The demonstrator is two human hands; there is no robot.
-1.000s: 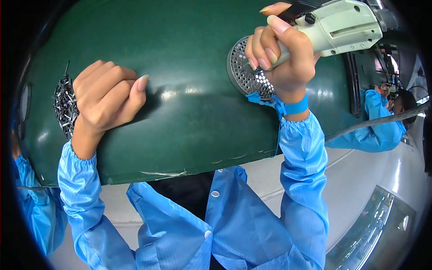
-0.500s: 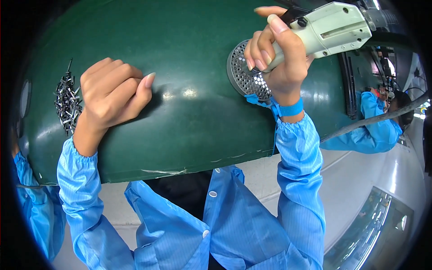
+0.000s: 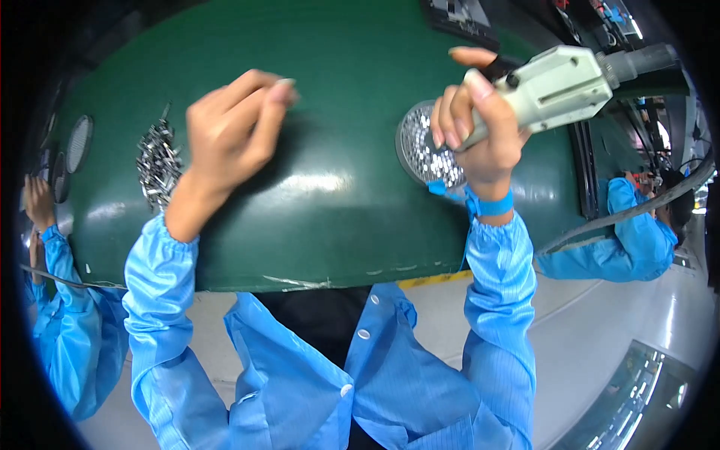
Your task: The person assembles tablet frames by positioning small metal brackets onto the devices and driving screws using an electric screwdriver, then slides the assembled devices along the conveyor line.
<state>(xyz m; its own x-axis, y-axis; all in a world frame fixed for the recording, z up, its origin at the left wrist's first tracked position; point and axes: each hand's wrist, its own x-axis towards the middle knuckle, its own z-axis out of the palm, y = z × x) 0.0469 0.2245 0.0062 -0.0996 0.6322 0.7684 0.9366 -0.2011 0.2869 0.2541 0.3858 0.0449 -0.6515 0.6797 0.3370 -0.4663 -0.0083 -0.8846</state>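
Observation:
My right hand [image 3: 480, 127] is wrapped round the handle of a pale green hand-held power tool [image 3: 562, 86], which has a dark grey hose or cable at its far right end. Just left of that hand, partly covered by its fingers, lies a round perforated metal disc [image 3: 421, 141] with a grey rim. My left hand [image 3: 229, 131] hovers over the table with fingers curled and thumb pressed to the forefinger; anything in the pinch is hidden. Beside it, to the left, sits a pile of small, shiny dark metal pieces [image 3: 156, 166]. A blue band [image 3: 491, 204] circles my right wrist.
The green tabletop [image 3: 337, 225] has a worn near edge. A dark tray [image 3: 461, 19] holding small parts stands at the far right. More round discs [image 3: 79, 142] lie at the left. Co-workers in blue sleeves [image 3: 630, 232] sit on both sides. A grey cable [image 3: 600, 219] hangs at the right.
The view has shifted, bringing the far tray into sight. My left hand has moved away from the pile, up and to the right. My right hand still grips the power tool.

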